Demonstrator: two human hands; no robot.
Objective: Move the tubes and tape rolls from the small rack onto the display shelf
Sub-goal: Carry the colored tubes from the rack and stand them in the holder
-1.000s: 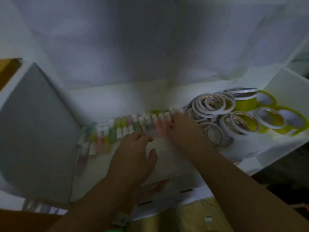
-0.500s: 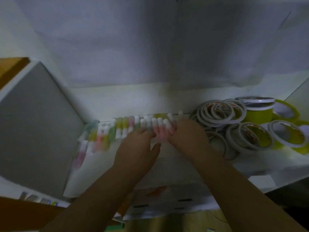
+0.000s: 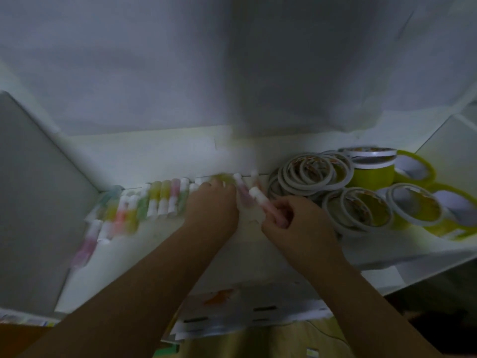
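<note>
Pastel tubes (image 3: 160, 200), white-capped, lie in blurred row along display shelf (image 3: 165, 156) back edge; white and yellow-green tape rolls (image 3: 361, 192) heaped right of tubes.

Display shelf (image 3: 165, 156): row of tubes (image 3: 154, 200) lies along the back edge, running from the left wall toward the middle. Tape rolls (image 3: 361, 202) are piled at the right end, some stacked on others. Left hand (image 3: 211, 210) rests on the row's right end. Right hand (image 3: 294, 223) sits between the row and the rolls, gripping one tube (image 3: 263, 202) tilted above the shelf.
</note>
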